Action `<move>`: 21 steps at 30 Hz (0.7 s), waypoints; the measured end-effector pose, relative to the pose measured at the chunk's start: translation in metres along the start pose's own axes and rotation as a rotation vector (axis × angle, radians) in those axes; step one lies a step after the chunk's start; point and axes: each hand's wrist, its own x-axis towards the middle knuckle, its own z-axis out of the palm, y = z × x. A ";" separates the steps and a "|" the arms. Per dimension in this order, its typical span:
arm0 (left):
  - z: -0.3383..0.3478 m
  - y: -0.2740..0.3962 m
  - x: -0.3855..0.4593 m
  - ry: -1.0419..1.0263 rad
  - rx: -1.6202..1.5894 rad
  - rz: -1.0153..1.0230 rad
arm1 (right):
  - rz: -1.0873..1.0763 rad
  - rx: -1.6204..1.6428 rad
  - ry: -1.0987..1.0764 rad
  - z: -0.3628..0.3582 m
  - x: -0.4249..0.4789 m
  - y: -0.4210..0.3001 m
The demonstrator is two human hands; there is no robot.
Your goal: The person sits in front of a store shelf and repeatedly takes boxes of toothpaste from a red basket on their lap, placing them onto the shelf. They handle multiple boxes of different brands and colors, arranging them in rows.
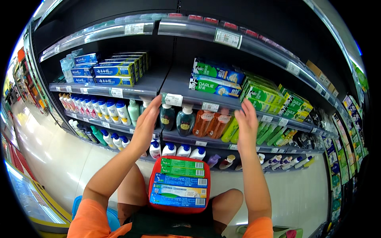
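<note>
My left hand (148,125) is raised with its palm turned inward, fingertips beside a price tag (172,99) on the shelf edge. My right hand (247,126) is raised likewise, its fingertips before the shelf edge below green toothpaste boxes (263,92). Neither hand holds anything. Stacked Darlie toothpaste boxes (215,84) lie on the shelf between and beyond the hands. On my lap stands a red basket (152,175) holding several toothpaste boxes (178,180), green ones at the far side and blue ones nearer me.
Blue and yellow toothpaste boxes (114,71) fill part of the left shelf. Below stand dark pump bottles (186,123), orange bottles (205,123) and white bottles (169,149). A blue plastic stool (113,220) is at the lower left. A glass-topped case (38,197) borders the aisle.
</note>
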 end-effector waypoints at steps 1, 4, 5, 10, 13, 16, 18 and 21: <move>0.005 -0.003 0.024 -0.007 -0.022 0.023 | 0.041 -0.015 0.003 0.012 0.020 -0.007; 0.032 -0.008 0.092 0.008 -0.104 -0.033 | -0.064 -0.308 0.047 0.031 0.081 0.007; 0.036 -0.014 0.111 0.005 -0.106 -0.048 | -0.178 -0.481 0.066 0.037 0.095 0.012; 0.061 -0.013 0.167 0.097 0.034 -0.120 | -0.119 -0.727 0.146 0.046 0.132 0.031; 0.063 -0.013 0.187 0.136 0.072 -0.190 | -0.080 -0.780 0.180 0.046 0.143 0.037; 0.065 -0.014 0.197 0.139 0.062 -0.273 | -0.029 -0.744 0.175 0.046 0.149 0.041; 0.062 -0.022 0.204 0.106 0.047 -0.287 | -0.004 -0.721 0.181 0.048 0.153 0.042; 0.053 -0.036 0.215 0.053 -0.002 -0.306 | 0.011 -0.704 0.196 0.053 0.155 0.040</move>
